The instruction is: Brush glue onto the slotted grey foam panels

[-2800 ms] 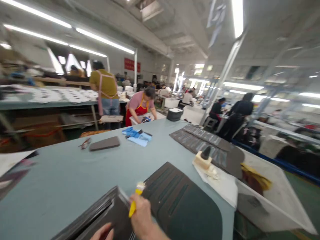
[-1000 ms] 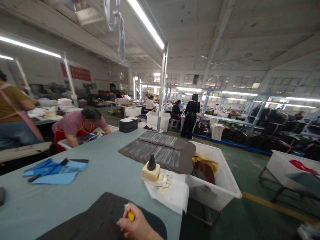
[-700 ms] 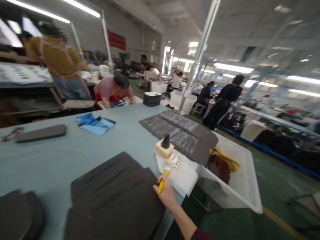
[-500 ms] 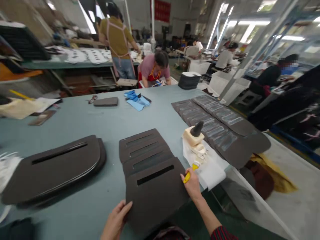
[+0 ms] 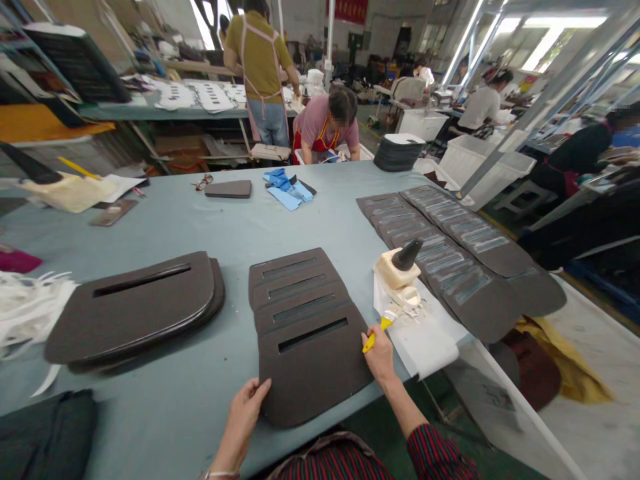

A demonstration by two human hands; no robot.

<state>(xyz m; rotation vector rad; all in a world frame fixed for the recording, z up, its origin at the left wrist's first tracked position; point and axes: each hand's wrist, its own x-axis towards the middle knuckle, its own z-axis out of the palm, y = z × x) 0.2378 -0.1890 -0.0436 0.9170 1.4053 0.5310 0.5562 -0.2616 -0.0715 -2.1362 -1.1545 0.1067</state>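
Observation:
Several dark slotted panels lie overlapped in a column on the table before me, each with a long slot across it. My left hand pinches the lower left edge of the nearest panel between thumb and fingers. Beside that panel's right edge, my right hand is closed on a yellow brush, its bristles pointing up toward a cream glue container with a black nozzle. White paper lies under the container.
A stack of dark panels sits at left, near white strips. More panels with shiny slots spread at right. Blue pieces and a grey block lie farther back. A person in a red apron bends at the far edge.
The view has shifted, so the table items appear farther right. The nearest panel now lies flatter and farther up against the others, with my left hand still at its edge.

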